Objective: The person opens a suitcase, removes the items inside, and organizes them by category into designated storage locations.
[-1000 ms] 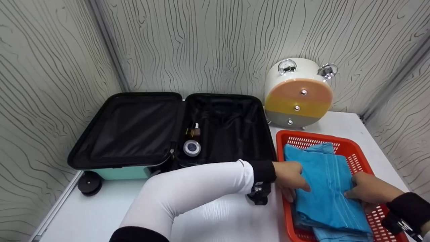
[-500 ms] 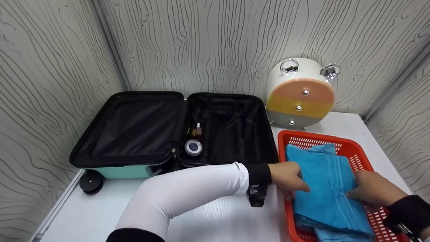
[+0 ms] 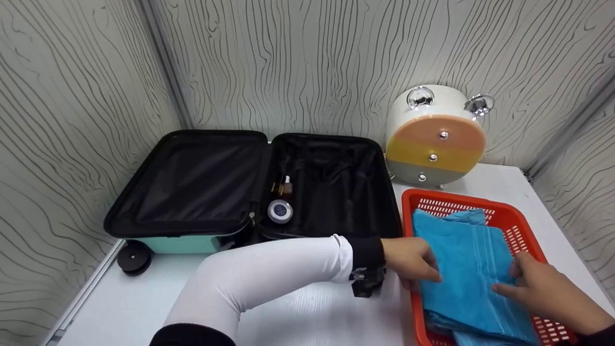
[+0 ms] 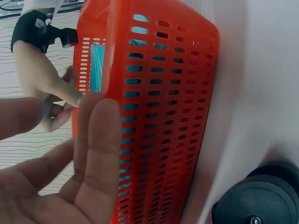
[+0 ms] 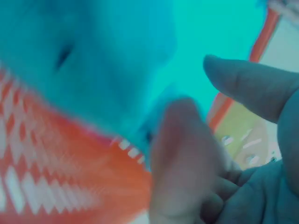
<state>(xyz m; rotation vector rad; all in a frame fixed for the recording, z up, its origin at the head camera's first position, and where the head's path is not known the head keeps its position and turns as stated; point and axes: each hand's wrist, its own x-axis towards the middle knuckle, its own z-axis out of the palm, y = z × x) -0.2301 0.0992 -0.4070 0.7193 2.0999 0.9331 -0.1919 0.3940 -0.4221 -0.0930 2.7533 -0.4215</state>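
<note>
Folded blue cloths (image 3: 466, 274) lie stacked in a red perforated plastic basket (image 3: 451, 195) at the right of the head view. At the basket's left rim is my left hand (image 3: 412, 258), its thumb pointing over the cloth. The left wrist view shows straight left fingers (image 4: 103, 149) against the outside of the basket wall. My right hand (image 3: 543, 286) stands at the right edge of the stack, thumb and fingers spread apart. In the right wrist view, one right fingertip (image 5: 182, 121) overlaps the blurred cloth edge, while the thumb stands away from it.
An opened black-lined suitcase (image 3: 341, 197) with a mint shell lies left of the basket. Inside it are a round jar (image 3: 280, 211) and small bottles (image 3: 287, 185). Behind the basket stands a round, striped drawer box (image 3: 437, 142). Patterned wall panels (image 3: 298, 62) enclose the white table (image 3: 307, 312).
My right hand has loosened at the cloth edge, its thumb and fingers spreading. The left hand stays at the rim. The head view has shifted slightly, and the cloths have hardly moved.
</note>
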